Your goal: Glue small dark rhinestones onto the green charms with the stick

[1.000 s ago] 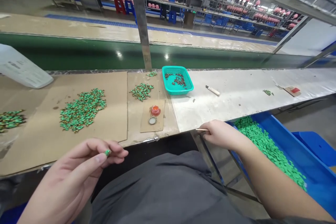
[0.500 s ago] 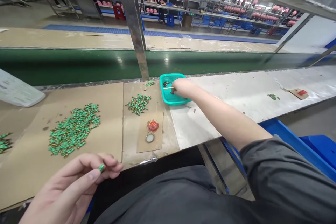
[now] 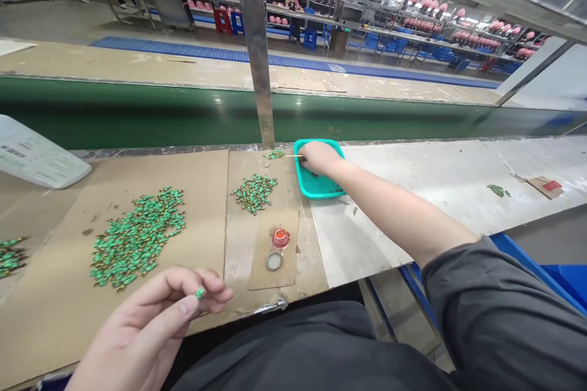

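My left hand (image 3: 151, 324) pinches a small green piece (image 3: 199, 293) between thumb and fingertips, above the front edge of the cardboard. My right hand (image 3: 318, 157) reaches into a teal plastic basket (image 3: 321, 193), its fingers closed on a thin pale stick (image 3: 292, 155) whose end points left past the rim. Small dark pieces lie in the basket, partly hidden by that hand. A large pile of green and brown pieces (image 3: 137, 235) spreads over the cardboard, with a smaller pile (image 3: 255, 192) to its right. On a cardboard scrap (image 3: 259, 278) sit a red blob (image 3: 280, 237) and a round cap (image 3: 274, 261).
A white plastic jug (image 3: 41, 156) stands at the left. A metal post (image 3: 257, 55) rises behind the basket, and a green conveyor belt (image 3: 183, 113) runs along the back. Farther right lie a few green pieces (image 3: 498, 190) and another cardboard scrap (image 3: 543, 188).
The view has shifted, so the table things appear farther right. My right hand has moved left within the basket, and the stick's end now reaches beyond the rim. The left hand keeps its pinch.
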`<state>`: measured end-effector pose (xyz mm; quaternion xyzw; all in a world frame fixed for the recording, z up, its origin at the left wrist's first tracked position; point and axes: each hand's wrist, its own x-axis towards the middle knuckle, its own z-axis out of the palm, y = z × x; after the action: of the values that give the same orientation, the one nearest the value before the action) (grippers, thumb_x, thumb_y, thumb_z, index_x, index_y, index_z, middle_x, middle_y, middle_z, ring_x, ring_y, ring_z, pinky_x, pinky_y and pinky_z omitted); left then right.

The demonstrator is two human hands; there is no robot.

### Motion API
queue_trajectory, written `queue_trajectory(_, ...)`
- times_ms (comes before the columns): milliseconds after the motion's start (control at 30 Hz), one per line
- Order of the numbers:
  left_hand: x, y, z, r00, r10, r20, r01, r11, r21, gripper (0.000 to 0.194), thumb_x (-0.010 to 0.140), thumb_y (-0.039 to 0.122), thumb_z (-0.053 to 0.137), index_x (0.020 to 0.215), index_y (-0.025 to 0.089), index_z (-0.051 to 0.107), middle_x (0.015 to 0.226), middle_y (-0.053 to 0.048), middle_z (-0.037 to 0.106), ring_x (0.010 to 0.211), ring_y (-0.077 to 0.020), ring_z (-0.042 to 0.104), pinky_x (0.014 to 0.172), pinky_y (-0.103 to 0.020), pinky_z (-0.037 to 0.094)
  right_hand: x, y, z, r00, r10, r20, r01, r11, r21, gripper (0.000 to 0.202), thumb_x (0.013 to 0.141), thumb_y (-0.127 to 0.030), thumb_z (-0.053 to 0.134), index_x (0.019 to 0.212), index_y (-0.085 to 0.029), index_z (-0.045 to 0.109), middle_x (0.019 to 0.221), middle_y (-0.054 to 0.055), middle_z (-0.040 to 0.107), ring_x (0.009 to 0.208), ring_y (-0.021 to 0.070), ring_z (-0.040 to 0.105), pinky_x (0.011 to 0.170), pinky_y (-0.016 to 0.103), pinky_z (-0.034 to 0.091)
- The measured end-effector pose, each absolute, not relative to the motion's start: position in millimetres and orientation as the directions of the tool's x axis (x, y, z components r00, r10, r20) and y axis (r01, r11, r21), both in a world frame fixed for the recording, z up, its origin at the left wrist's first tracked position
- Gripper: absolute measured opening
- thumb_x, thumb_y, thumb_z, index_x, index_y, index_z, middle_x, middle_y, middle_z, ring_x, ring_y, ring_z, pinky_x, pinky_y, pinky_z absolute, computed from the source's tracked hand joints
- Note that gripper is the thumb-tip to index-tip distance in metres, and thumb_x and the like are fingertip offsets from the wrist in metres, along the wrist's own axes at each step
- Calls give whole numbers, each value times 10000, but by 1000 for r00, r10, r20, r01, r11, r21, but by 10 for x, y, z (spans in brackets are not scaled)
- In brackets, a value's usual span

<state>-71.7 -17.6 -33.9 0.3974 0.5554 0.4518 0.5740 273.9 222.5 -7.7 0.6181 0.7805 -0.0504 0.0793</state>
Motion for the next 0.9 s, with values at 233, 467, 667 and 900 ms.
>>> queue_trajectory(233,-499,-216,-135,19,964,-265,-213,263,941,196,831,257,1020,737,248,849,873,-42,850,837,-236,834,776,-271,706,2753,2147,-114,-185,964,-193,982,174,-71,400,1167,-413,863,1479,-176,782,1504,150,800,1277,319,831,1088,532,735)
queue_trajectory(467,-606,-180,-209,184,962,-204,-241,245,939,147,950,252,977,838,249,883,954,-59,881,862,-227,852,854,-301,736,2969,1632,202,-124,991,49,952,132,-275,192,1036,-51,730,1159,-153,837,1010,94,825,895,235,755,831,386,616)
queue_trajectory(667,-426,-124,-78,238,956,-171,-201,221,954,173,947,315,998,832,252,886,946,-77,877,820,-236,829,833,-322,748,2885,567,445,-174,932,318,411,362,-836,10,1018,-275,895,1016,-275,905,943,62,858,782,224,740,643,372,586)
queue_trajectory(900,-103,-86,186,337,935,-112,-196,186,963,192,918,377,1031,822,266,908,911,-89,864,836,-271,816,824,-359,751,2347,-52,193,-216,936,277,-139,251,-958,126,942,-267,1004,941,-276,878,856,6,826,726,178,727,640,322,634)
